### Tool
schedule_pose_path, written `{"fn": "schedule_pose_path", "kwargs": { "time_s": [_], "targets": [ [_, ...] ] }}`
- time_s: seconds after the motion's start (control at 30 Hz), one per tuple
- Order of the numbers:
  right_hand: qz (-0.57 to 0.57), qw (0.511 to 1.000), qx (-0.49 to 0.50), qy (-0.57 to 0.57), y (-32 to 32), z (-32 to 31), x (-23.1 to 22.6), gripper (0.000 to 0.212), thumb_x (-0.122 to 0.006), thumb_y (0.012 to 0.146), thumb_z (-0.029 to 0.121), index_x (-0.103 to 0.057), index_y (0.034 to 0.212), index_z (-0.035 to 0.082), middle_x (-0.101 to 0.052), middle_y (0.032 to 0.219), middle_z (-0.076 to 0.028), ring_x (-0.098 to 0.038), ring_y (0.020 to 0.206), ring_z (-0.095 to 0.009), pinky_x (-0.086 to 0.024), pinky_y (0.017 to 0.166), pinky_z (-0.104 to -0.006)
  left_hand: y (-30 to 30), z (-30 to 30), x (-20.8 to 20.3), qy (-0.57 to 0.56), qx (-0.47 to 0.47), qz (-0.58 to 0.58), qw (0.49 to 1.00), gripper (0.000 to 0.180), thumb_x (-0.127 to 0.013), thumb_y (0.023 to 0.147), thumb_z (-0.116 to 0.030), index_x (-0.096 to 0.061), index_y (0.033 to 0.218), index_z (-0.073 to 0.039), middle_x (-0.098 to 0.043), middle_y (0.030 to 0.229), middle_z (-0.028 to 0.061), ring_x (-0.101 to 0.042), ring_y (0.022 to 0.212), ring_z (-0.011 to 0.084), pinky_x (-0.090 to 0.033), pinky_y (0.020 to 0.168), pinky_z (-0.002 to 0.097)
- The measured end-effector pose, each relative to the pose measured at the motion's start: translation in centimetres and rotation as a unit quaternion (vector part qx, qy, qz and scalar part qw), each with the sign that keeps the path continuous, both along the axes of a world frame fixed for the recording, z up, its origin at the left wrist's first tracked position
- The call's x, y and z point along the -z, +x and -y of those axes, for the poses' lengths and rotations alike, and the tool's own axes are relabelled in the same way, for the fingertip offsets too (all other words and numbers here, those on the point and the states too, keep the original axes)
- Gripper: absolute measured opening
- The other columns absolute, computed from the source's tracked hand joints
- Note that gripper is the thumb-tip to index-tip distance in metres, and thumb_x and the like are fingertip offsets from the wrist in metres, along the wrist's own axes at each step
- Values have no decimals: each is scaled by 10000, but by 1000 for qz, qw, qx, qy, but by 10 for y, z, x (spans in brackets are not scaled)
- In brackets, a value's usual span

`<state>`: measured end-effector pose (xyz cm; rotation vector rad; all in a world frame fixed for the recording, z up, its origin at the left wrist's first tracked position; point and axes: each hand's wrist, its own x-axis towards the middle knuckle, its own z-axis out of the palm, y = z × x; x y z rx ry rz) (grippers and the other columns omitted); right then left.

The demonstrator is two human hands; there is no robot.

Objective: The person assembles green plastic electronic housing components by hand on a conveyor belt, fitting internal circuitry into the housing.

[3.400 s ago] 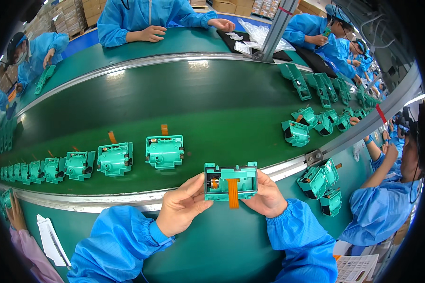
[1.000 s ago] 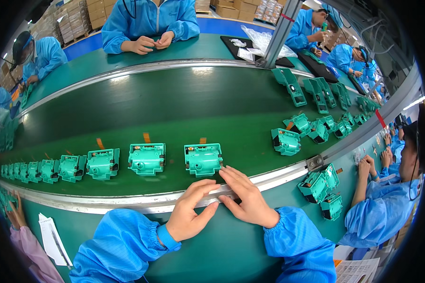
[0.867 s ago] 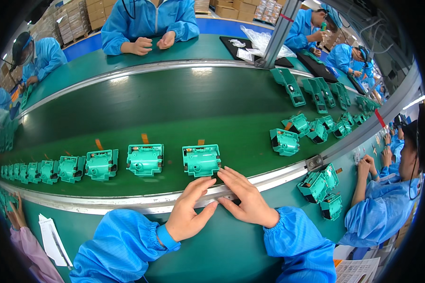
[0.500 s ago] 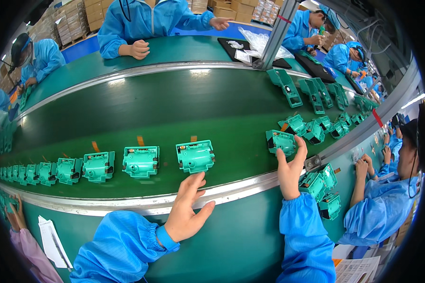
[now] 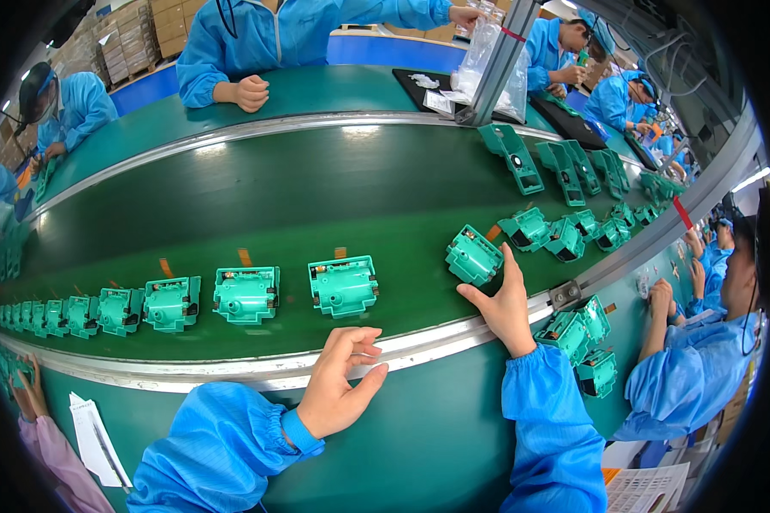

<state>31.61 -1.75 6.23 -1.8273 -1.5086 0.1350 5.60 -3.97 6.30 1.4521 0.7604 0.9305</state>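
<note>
My right hand (image 5: 501, 299) reaches over the metal rail onto the green conveyor belt, thumb and fingers spread. Just beyond its fingers, a green plastic housing (image 5: 474, 255) lies turned at an angle, with an orange flex strip behind it. Whether the fingertips touch it, I cannot tell. My left hand (image 5: 340, 385) hovers by the rail, fingers slightly bent, thumb apart, holding nothing. Closest to it on the belt sits another green housing (image 5: 343, 285) with an orange strip. More such housings (image 5: 246, 295) continue in a row to the left.
An aluminium rail (image 5: 316, 373) edges the belt (image 5: 316, 179). Housings cluster at the right; longer green shells (image 5: 512, 159) lie behind them. Several housings (image 5: 577, 333) rest on my bench beside an upright post. Papers (image 5: 94, 436) lie left. Co-workers in blue sit around; one across holds a plastic bag (image 5: 481, 68).
The row of housings has shifted left along the belt. My right hand has moved left, and the housing near it is farther left and turned. Across the belt, a person has lifted the plastic bag.
</note>
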Motion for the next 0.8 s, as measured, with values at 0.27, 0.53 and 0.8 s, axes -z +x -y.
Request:
{"fn": "schedule_pose_path", "kwargs": {
  "time_s": [0.27, 0.53, 0.8],
  "targets": [
    [-89, 995, -34, 11, -19, 4, -11, 639, -730, 586, 207, -436, 1095, -44, -501, 996, -181, -524, 912, -298, -419, 803, -358, -1, 3, -2, -33, 13, 13, 999, 417, -547, 795, 11, -385, 1179, 6, -426, 1104, 107, -500, 976, 179, -427, 829, 292],
    [8, 948, -289, 132, -61, 32, -27, 731, -760, 512, 148, -424, 1144, 1, -465, 1114, -180, -452, 1047, -363, -387, 874, -425, -7, -3, -5, -181, 52, 232, 954, 586, -524, 814, -11, -242, 1328, -37, -427, 1174, 149, -487, 1048, 217, -402, 900, 336],
    [4, 934, -317, 163, -67, 37, -19, 656, -748, 521, 102, -459, 1102, 2, -478, 1105, -168, -468, 1043, -363, -415, 848, -418, -7, -8, -1, -223, 62, 266, 936, 550, -491, 823, 5, -250, 1317, -15, -451, 1178, 179, -484, 1051, 215, -401, 889, 347]
  ]
}}
